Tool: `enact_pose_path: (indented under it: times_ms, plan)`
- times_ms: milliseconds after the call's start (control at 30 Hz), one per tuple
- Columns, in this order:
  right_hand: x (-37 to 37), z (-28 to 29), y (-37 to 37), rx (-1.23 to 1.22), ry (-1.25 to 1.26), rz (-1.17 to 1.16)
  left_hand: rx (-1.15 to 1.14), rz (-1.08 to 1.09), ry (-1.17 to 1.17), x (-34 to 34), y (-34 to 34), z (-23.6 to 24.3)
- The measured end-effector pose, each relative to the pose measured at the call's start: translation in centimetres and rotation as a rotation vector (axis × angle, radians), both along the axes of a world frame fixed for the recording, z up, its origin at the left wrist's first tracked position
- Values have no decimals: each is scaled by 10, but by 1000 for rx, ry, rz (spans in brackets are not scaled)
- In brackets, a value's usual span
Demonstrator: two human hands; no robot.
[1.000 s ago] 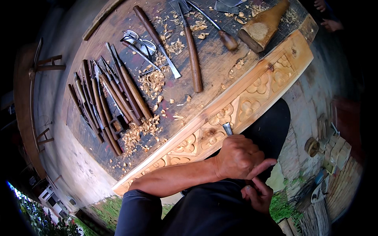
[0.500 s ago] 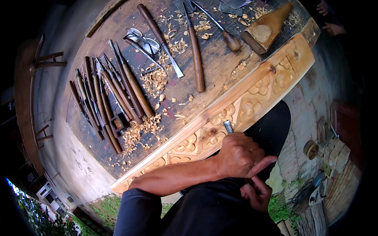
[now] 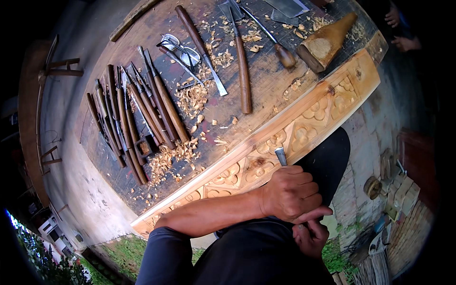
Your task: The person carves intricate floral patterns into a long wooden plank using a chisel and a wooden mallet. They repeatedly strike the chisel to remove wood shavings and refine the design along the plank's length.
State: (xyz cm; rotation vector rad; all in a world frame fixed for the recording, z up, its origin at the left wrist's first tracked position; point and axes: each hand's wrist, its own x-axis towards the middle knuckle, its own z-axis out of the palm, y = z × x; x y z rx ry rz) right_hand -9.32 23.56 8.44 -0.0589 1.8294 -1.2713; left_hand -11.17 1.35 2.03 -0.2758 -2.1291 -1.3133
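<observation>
My left hand [image 3: 292,192] is closed around a tool whose steel blade [image 3: 280,156] points up onto a carved flower in the long pale board [image 3: 363,78]. The board runs diagonally along the bench's near edge, carved with flowers in triangular and framed panels. Just below the left fist is my right hand [image 3: 311,237], fingers curled; whatever it holds is hidden behind the left hand.
On the worn bench [image 3: 213,128] lie many chisels and gouges [image 3: 135,118], spectacles [image 3: 190,57], wood shavings [image 3: 168,156], dark sheets [image 3: 287,7] and a wooden mallet [image 3: 325,45]. Another person's hands [image 3: 403,42] show at upper right. Wood blocks [image 3: 406,190] lie right.
The bench and board appear shifted slightly down and right in the picture. My left fist and the blade have moved a little down and right, the hand still closed on the tool.
</observation>
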Motion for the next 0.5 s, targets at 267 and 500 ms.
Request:
enact_pose_path:
  times_ms: [267,500]
  plan:
    - [11,1,19,50,16,34,8,15,-93,4,15,-3]
    - [9,3,17,5,89,112,20,45,-129,6,18,-4]
